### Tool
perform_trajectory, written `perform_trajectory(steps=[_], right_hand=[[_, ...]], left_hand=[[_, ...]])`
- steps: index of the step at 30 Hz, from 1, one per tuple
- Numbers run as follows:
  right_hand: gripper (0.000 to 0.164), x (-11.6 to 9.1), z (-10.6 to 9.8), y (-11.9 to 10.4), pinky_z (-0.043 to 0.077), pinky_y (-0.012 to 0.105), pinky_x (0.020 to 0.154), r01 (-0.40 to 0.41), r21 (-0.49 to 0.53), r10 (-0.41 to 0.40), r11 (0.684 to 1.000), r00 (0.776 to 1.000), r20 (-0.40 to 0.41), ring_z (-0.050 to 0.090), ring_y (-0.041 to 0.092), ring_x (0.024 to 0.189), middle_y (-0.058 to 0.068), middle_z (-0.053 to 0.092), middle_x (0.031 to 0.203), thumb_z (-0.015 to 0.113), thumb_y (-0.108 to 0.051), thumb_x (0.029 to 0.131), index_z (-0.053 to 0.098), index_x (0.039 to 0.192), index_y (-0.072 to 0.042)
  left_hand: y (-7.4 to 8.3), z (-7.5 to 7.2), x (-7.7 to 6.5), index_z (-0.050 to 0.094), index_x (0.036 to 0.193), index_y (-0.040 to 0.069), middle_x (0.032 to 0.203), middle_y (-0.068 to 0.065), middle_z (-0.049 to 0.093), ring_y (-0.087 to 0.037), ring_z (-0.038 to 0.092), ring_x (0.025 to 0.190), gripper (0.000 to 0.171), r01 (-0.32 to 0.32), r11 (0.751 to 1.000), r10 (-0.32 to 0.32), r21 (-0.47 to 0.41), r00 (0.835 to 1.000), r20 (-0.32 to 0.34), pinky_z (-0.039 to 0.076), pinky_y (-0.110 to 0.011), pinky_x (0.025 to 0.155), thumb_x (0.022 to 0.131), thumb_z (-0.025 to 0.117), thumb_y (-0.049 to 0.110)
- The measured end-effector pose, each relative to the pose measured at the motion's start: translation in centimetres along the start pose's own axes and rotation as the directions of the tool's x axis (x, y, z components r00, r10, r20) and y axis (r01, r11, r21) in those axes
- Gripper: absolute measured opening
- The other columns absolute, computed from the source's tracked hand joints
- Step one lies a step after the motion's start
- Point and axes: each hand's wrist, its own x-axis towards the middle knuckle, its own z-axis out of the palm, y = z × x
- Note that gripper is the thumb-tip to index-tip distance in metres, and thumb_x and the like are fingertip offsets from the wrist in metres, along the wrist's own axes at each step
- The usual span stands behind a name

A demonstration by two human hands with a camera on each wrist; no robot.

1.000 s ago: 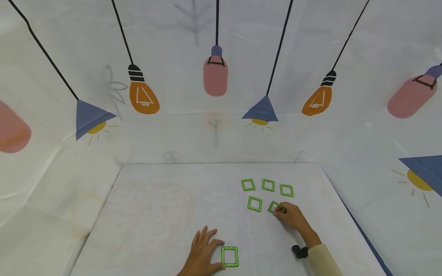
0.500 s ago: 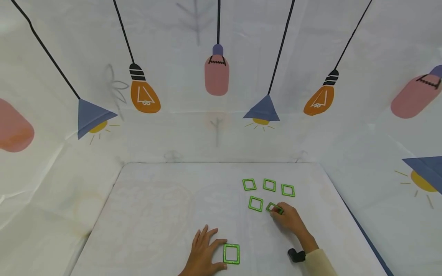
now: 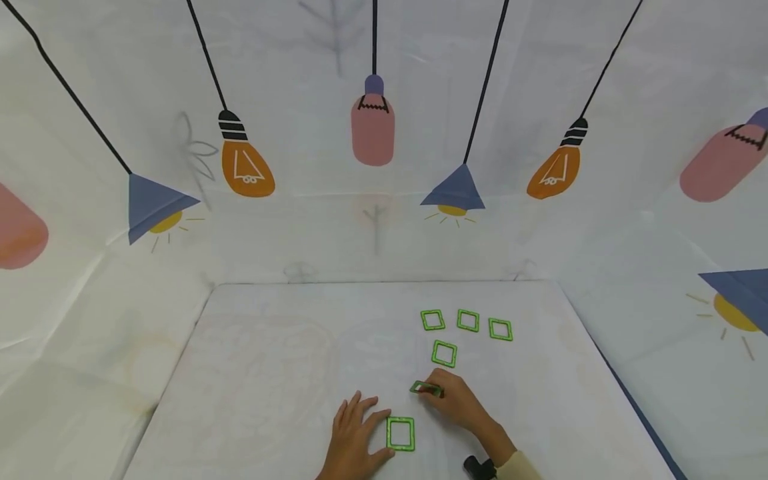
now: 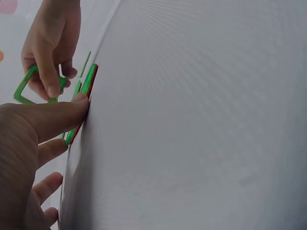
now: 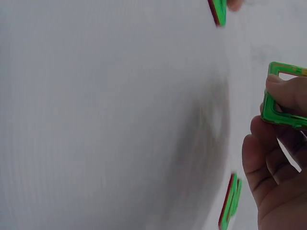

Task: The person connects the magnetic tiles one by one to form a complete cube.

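Observation:
A green square frame lies flat near the table's front edge. My left hand rests open on the table beside it, thumb against the frame's left side; the left wrist view shows that thumb touching the frame's edge. Just beyond and to the right, my right hand pinches a second green square frame, held tilted a little above the table. In the right wrist view the fingers curl round this held frame. It hangs close to the far right corner of the lying frame.
Three more green frames sit in a row further back, left, middle and right, with another frame below them. A printed white cloth covers the table and the walls behind. The table's right edge runs diagonally.
My right hand has lifted its green frame from the spot beside the back group and carried it left and nearer, close to the frame by my left hand. The left hand stays put.

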Motion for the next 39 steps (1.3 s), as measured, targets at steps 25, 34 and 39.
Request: perform_trajectory(steps=[25, 34, 39], right_hand=[[0.008, -0.7, 3.9, -3.0, 0.049, 0.018, 0.067, 0.118, -0.037, -0.111, 0.992, 0.980, 0.164, 0.052, -0.006, 0.078, -0.015, 0.064, 0.085, 0.078, -0.017, 0.087, 0.071, 0.090, -0.019], [0.009, -0.4, 3.8, -3.2, 0.048, 0.017, 0.066, 0.125, -0.091, -0.108, 0.988, 0.980, 0.166, 0.050, -0.007, 0.076, -0.015, 0.062, 0.083, 0.078, -0.016, 0.086, 0.071, 0.091, -0.019], [0.010, -0.3, 3.7, -3.5, 0.049, 0.017, 0.065, 0.123, -0.083, -0.107, 0.989, 0.979, 0.175, 0.051, -0.006, 0.076, -0.011, 0.064, 0.082, 0.078, -0.013, 0.085, 0.071, 0.090, -0.017]], left_hand=[[0.4, -0.1, -0.2, 0.066, 0.120, 0.027, 0.138, -0.001, 0.054, -0.040, 0.041, 0.139, 0.058, 0.079, 0.996, -0.079, -0.033, 0.997, 0.016, 0.027, -0.062, 0.111, 0.072, 0.080, 0.057], [0.3, -0.3, 0.0, 0.065, 0.122, 0.027, 0.139, -0.001, 0.053, -0.039, 0.040, 0.139, 0.060, 0.078, 0.996, -0.077, -0.030, 0.997, 0.026, 0.027, -0.062, 0.112, 0.072, 0.079, 0.058], [0.3, -0.4, -0.1, 0.067, 0.119, 0.026, 0.136, -0.001, 0.055, -0.040, 0.044, 0.136, 0.059, 0.038, 0.999, -0.038, -0.007, 0.999, -0.023, 0.032, -0.062, 0.109, 0.072, 0.078, 0.060]])
